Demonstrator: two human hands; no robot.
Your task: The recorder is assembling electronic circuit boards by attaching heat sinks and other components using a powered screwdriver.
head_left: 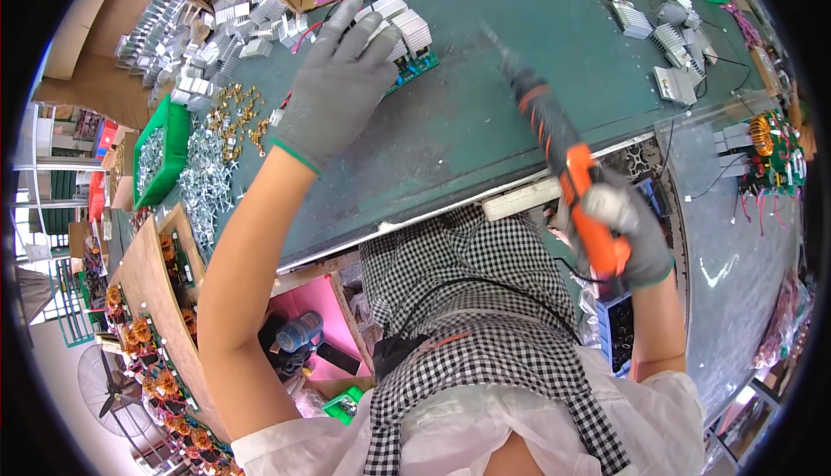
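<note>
My left hand (338, 95), in a grey glove with a green cuff, lies over a green circuit board (418, 69) on the bench. Its fingers are stretched out and rest on the board's silver finned heat sinks (410, 28); the thumb is hidden. My right hand (630, 225), gloved too, is wrapped round an orange and black electric screwdriver (567, 151). The tool is held in the air right of the board, its bit pointing away from me to the upper left, blurred by motion. Red wires (303, 37) stick out beside my left fingers.
Loose heat sinks (234, 26) pile up at the far left by cardboard boxes. Brass parts (242, 112), silver parts (208, 164) and a green bin (163, 151) lie nearer. More wired heat sinks (675, 43) and another board (775, 156) are on the right.
</note>
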